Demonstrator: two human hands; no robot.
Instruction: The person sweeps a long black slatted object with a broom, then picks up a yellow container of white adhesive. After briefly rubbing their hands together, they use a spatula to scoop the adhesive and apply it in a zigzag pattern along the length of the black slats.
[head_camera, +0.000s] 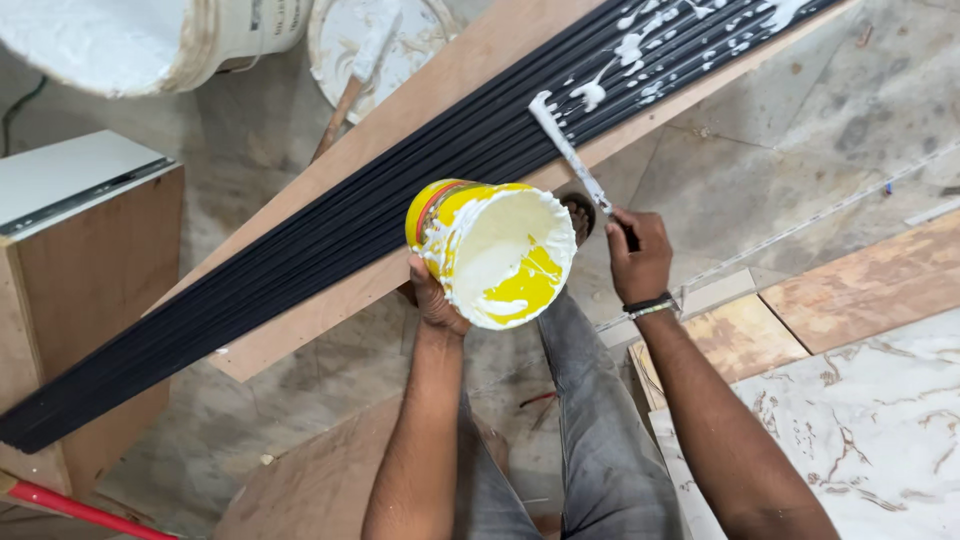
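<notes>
Above the black fluted strips (300, 255), the left hand (432, 300) clasps one tilted yellow bucket (490, 250) smeared inside with white adhesive; the right hand (638, 258) is closed round one brush (570, 150). Two white pails (150, 35) stand beyond the plywood board (330, 310).

The yellow tub (492, 250) hides most of the left hand (432, 297), the black fluted panel (330, 215) runs off the top and left edges, and the large white bucket (150, 40) is cut off at the top.
</notes>
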